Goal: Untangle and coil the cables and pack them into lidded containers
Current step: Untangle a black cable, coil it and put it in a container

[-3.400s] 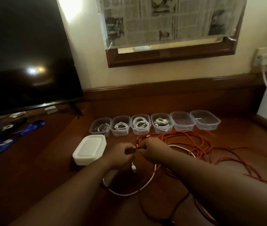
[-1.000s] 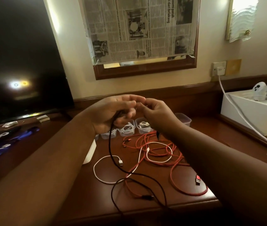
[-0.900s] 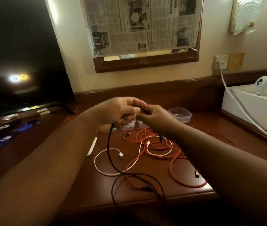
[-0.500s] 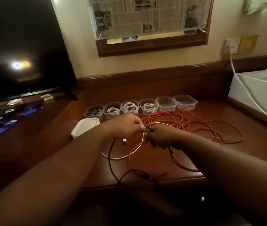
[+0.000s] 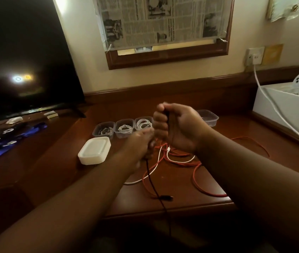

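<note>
My right hand (image 5: 178, 126) is raised above the desk, fingers curled round the upper part of a thin black cable (image 5: 154, 187). My left hand (image 5: 141, 145), blurred, sits just below it and grips the same cable, which hangs down over the desk's front edge. Under the hands lie a tangled red cable (image 5: 196, 178) and a white cable (image 5: 150, 172). Behind them runs a row of clear plastic containers (image 5: 124, 128); three hold coiled white cables, and one at the right end (image 5: 209, 117) looks empty. Others in the row are hidden behind my hands.
A white stack of lids (image 5: 94, 150) sits left of the cables on the wooden desk (image 5: 181, 205). A dark TV screen (image 5: 22, 57) fills the left. At the right stands a white box (image 5: 289, 108) with a white power cord (image 5: 273, 106) running to a wall socket.
Both hands have risen from the desk surface. The right hand now holds the black cable up high, and the left has slid below it along the cable.
</note>
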`<state>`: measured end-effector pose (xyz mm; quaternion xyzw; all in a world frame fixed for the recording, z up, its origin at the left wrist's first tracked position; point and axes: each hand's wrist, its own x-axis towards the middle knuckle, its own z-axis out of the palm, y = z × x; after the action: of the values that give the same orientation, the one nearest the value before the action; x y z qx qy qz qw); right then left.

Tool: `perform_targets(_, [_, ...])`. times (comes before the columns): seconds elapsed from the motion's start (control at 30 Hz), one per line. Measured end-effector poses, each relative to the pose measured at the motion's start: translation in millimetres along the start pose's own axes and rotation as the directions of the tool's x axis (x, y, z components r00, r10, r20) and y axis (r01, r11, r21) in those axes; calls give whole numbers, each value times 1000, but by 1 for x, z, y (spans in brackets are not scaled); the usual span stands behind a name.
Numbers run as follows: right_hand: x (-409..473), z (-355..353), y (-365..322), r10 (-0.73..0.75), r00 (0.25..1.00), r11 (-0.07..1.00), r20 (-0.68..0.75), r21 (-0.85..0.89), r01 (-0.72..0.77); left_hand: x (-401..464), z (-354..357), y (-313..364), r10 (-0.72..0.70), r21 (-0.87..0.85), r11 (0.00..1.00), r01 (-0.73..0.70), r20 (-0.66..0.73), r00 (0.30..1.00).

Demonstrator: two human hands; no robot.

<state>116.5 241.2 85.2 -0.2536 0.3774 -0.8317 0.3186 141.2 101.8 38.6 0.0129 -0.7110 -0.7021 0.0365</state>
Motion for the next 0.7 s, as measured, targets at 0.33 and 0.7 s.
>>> perform_targets(0.33, [1,-21,-10,-186,981,-202,-63,-974,-101,-8,-16,26,342,493,811,-316,38,939])
perform_targets(0.7, [-7,10,-17,-213,970,977,-120,-32,211,-32,25,6,321,231,927,-297,-73,944])
